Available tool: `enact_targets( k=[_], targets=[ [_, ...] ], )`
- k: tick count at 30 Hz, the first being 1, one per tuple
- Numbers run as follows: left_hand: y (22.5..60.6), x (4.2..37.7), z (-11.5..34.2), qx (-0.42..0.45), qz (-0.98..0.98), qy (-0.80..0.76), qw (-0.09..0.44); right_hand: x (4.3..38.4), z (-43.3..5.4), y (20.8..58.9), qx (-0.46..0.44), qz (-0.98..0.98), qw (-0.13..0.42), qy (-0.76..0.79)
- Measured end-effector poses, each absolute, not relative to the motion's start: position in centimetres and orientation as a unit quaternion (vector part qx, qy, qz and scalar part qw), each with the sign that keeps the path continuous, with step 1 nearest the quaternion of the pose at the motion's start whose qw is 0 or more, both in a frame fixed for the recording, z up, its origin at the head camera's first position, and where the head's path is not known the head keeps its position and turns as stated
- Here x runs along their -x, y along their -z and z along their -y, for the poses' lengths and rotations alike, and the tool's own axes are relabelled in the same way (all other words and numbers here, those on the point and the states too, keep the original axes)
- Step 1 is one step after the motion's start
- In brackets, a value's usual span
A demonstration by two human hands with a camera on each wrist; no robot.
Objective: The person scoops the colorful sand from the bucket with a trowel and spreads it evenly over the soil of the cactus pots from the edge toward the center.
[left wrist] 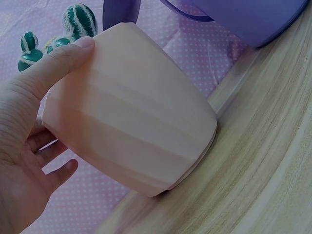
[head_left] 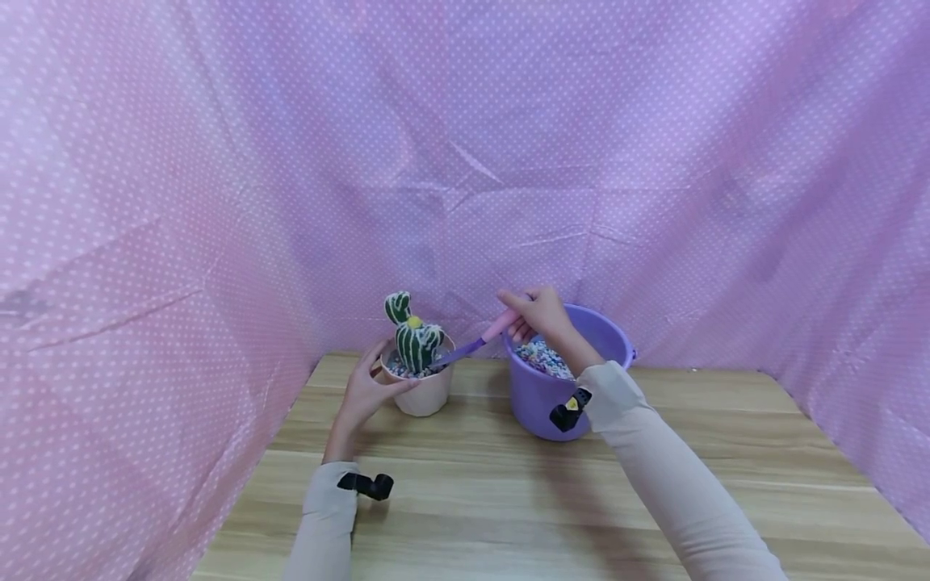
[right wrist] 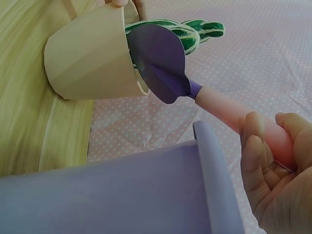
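A knitted-looking green cactus with white stripes and a yellow flower stands among small pebbles in a pale pink pot. My left hand grips this pot at the rim, thumb on the near side and fingers round the left. In the right hand is a trowel with a purple blade, held by its pink handle. The blade slants down over the pot's right rim, its tip beside the cactus. Below the right hand stands a purple bucket, with multicoloured pebbles inside.
Pot and bucket stand a short way apart near the back of a wood-grain table. A pink dotted cloth hangs behind and along both sides. The bucket's rim rises just below the trowel handle.
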State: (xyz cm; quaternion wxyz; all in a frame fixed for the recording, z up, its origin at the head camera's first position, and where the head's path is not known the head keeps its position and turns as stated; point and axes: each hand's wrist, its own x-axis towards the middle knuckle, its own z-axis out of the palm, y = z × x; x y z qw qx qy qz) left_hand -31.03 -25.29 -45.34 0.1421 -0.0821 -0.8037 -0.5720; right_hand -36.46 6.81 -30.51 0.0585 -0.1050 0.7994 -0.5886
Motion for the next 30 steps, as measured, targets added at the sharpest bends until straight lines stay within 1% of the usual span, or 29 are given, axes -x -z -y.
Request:
enact_targets(
  k=[4, 6, 8, 11, 16, 20, 22, 24, 25, 28, 30],
  targets=[
    [43.8, 29.9, 24.5, 0.076, 0.809, 0.569, 0.130, 36.3, -7.2, 30.3, 0.106, -0.801, 0.060, 0.586],
    [43.7, 29.8, 24.4, 0.074, 0.811, 0.566, 0.129, 36.2, -7.5, 30.2, 0.110, -0.802, 0.059, 0.584],
    [43.8, 29.7, 24.3, 0.073, 0.813, 0.562, 0.131, 36.1, -7.9, 29.9, 0.112, -0.802, 0.060, 0.584],
    [45.0, 30.5, 24.6, 0.075, 0.813, 0.561, 0.138, 35.8, -8.8, 29.5, 0.115, -0.803, 0.058, 0.582],
    [45.1, 30.4, 24.3, 0.073, 0.811, 0.565, 0.135, 35.2, -11.1, 28.5, 0.121, -0.792, 0.042, 0.597],
    [44.7, 30.0, 24.2, 0.052, 0.814, 0.563, 0.129, 34.7, -13.7, 28.1, 0.128, -0.780, 0.025, 0.612],
    [44.2, 29.7, 24.2, 0.040, 0.814, 0.564, 0.136, 34.5, -15.1, 28.0, 0.129, -0.773, 0.011, 0.621],
    [43.5, 29.4, 24.0, 0.028, 0.811, 0.562, 0.163, 34.2, -16.7, 28.1, 0.126, -0.762, -0.005, 0.636],
    [43.0, 29.2, 23.8, 0.023, 0.808, 0.559, 0.186, 34.0, -17.5, 28.1, 0.124, -0.753, -0.012, 0.646],
    [41.2, 28.1, 22.5, 0.017, 0.787, 0.549, 0.281, 33.6, -20.0, 28.6, 0.140, -0.744, -0.019, 0.653],
    [39.8, 27.1, 21.1, 0.030, 0.759, 0.548, 0.349, 33.4, -21.5, 29.0, 0.147, -0.741, -0.022, 0.655]
  ],
)
